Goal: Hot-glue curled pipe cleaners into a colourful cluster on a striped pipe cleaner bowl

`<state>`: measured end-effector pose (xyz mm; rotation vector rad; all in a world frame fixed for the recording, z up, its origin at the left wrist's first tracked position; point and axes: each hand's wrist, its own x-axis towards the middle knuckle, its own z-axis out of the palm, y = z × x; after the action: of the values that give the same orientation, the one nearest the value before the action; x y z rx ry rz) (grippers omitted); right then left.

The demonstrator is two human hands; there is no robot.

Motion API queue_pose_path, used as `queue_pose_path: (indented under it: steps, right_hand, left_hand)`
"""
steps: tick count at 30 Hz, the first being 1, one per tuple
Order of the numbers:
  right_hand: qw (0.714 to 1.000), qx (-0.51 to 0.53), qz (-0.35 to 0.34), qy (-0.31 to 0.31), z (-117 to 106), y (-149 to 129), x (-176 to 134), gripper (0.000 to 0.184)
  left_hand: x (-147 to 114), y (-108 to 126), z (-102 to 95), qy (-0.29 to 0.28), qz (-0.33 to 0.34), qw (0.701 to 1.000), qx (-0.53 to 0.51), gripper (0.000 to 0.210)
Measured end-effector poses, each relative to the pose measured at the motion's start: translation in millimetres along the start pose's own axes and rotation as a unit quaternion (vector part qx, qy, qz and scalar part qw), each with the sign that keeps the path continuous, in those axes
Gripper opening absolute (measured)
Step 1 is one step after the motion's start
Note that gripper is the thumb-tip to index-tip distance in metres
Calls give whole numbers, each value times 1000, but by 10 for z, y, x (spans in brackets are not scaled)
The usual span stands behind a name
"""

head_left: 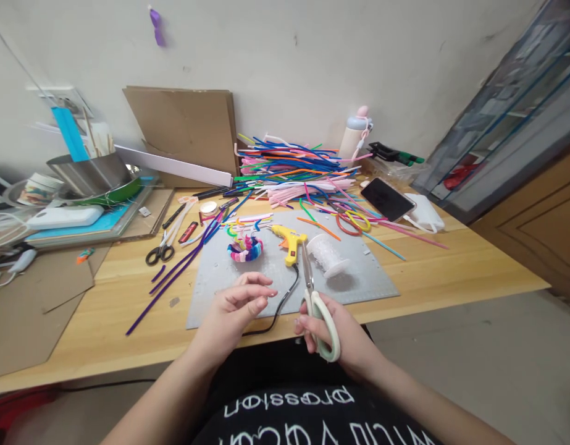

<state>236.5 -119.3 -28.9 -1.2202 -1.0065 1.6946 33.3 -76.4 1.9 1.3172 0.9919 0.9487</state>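
Observation:
My right hand (333,324) holds a pair of scissors (322,324) by their white and pale green handles, blades pointing away from me. My left hand (241,303) hovers at the front of the grey mat (215,290), fingers loosely stretched, with nothing that I can make out in them. Ahead of it lies a ring of colourful pipe cleaners (246,250) in blue, pink, white and purple. A yellow glue gun (291,241) rests beyond the hands, its black cord running toward me. Right of the scissor blades, a spool of clear thread (326,254) lies on its side.
A big heap of pipe cleaners (294,167) lies against the wall, near a bottle (355,136). A phone (388,199) sits at the right. Black-handled scissors (159,253) and purple pipe cleaners (168,278) are left of the mat. Cardboard (187,136) leans behind; a metal pot (88,173) stands left.

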Motion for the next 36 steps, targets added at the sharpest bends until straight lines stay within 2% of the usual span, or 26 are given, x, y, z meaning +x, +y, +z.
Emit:
queue_pose_path:
  steps: [3,6,8,12,16,25,36]
  right_hand:
    - [999,-39,-16,22,-60,18,-4,31]
    - [994,-105,-3,42,-137,29,-60,29]
    - [985,-170,9,33,-186,42,-114,26]
    - [956,-292,-22,3,-251,60,-198,21]
    - [938,-343,-50,1,-257,49,-202,21]
    - [958,-285,-20,-33,-203,31,-151,28]
    - [979,-199,24,-42,-141,-34,-138,25]
  left_hand:
    - [-18,44,-1,28,-32,996,-73,15]
    - [-6,88,29,95,-71,982,-147,27]
    - [21,91,47,124,-92,971,-181,29]
    - [67,27,77,130,-141,951,-242,30]
    - [75,-32,130,131,-159,939,-277,28]
    - [105,-52,200,126,-152,949,-247,27]
    - [142,-80,179,109,-137,972,-159,23]
